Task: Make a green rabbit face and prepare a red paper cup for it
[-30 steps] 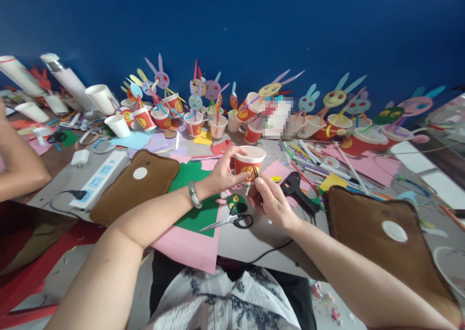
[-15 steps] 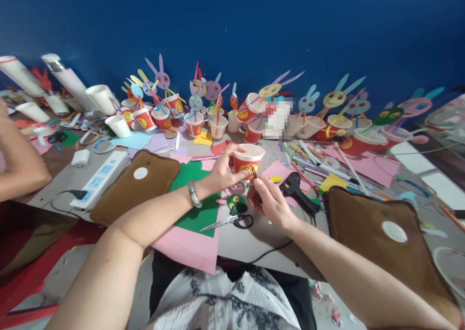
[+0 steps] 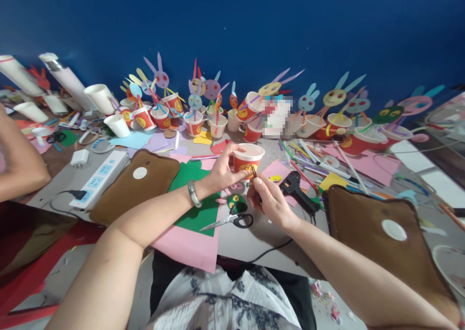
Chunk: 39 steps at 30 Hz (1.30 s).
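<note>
My left hand [image 3: 225,170] is wrapped round a red paper cup [image 3: 242,164] with a white rim and a yellow printed emblem, tilted slightly. My right hand [image 3: 271,199] grips a thin, dark, pointed tool [image 3: 254,170]; its tip is at the front of the cup, and my fist hides the rest. Below the cup lie a green paper disc [image 3: 234,201] with yellow eyes and small pink paper pieces [image 3: 221,201]. Black-handled scissors [image 3: 242,220] rest across the edge of a green paper sheet [image 3: 196,217] lying over pink paper. A black glue gun [image 3: 298,193] lies right of my right hand.
Several cups with paper rabbit heads [image 3: 334,99] line the blue wall. Brown hand warmers [image 3: 363,228] flank my work area, with a white power strip [image 3: 100,180] at left. Colored sticks and paper scraps cover the back right. Another person's arm [image 3: 22,155] reaches in at left.
Almost nothing differs. Both hands keep the same hold, with the tool's tip still at the front of the cup; the view has shifted very slightly.
</note>
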Motion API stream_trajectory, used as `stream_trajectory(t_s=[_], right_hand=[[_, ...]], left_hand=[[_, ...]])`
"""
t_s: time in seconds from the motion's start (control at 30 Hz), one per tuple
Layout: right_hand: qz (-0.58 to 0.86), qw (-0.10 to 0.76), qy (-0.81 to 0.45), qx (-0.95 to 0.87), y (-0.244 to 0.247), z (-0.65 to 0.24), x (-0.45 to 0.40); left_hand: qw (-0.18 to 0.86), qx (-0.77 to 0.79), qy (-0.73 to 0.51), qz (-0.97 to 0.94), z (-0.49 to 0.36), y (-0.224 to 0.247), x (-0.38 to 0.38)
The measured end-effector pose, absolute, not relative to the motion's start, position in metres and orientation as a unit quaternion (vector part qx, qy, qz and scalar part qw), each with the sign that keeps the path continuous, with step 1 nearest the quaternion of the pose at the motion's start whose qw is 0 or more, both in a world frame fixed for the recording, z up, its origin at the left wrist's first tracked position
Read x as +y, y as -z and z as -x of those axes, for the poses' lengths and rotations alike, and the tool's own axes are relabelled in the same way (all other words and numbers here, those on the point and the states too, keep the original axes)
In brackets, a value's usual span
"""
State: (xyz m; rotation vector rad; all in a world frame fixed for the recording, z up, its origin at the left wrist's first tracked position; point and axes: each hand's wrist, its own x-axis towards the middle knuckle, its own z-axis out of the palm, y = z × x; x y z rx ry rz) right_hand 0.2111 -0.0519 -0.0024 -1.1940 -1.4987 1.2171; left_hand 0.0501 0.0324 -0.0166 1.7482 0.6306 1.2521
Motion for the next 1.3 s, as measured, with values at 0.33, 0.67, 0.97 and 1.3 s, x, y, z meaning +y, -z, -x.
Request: stream_trajectory(t_s=[0.33, 0.67, 0.97, 1.3], right_hand=[[0.471, 0.426, -0.478, -0.607, 0.0038, -0.2127, -0.0515], [0.474, 0.426, -0.484, -0.600, 0.0039, -0.2106, -0.0515], [0.474, 0.437, -0.470, -0.603, 0.0029, -0.2127, -0.0512], [0.471, 0.453, -0.447, -0.611, 0.0091, -0.2162, -0.0468]], left_hand=[[0.421, 0.248, -0.503, -0.713, -0.0493, 0.0139, 0.0309], [0.439, 0.259, -0.496, -0.703, -0.0491, 0.0146, 0.0301], [0.442, 0.253, -0.491, -0.707, -0.0497, 0.0151, 0.0278], [0.448, 0.274, -0.477, -0.705, -0.0490, 0.0115, 0.0268]])
